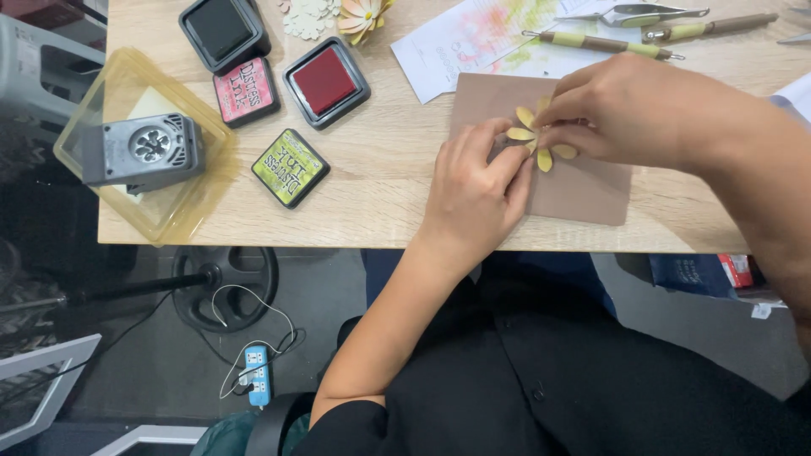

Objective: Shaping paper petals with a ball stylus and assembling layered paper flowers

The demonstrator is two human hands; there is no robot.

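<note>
So, here's the layout as the head camera has it:

Paper flower: yellow paper flower (534,138) sits near the top middle of a brown mat (583,186), petals fanning out from between both sets of fingertips.
Left hand: left hand (473,190) comes in from below, fingers curled, tips pressing on the flower's lower-left petals, palm resting on the mat's left edge.
Right hand: right hand (629,110) comes in from the right, thumb and forefinger pinched shut on the flower's centre, covering its right side.
Mat: lies flat on the wooden table (380,181), its bottom edge close to the table's front edge.
Open room: bare wood to the left of the mat, between it and the ink pads.
Ink pads: green one (290,167) nearest, then an open red one (325,81), a pink one (245,91) and a black one (224,32), all well apart from the hands.
Left edge: grey flower punch (142,150) in a clear yellow tray (182,215) hanging slightly past the table's corner.
Back edge: stained paper sheet (473,38), stylus tools (601,42) and tweezers (638,13) just behind the mat.
</note>
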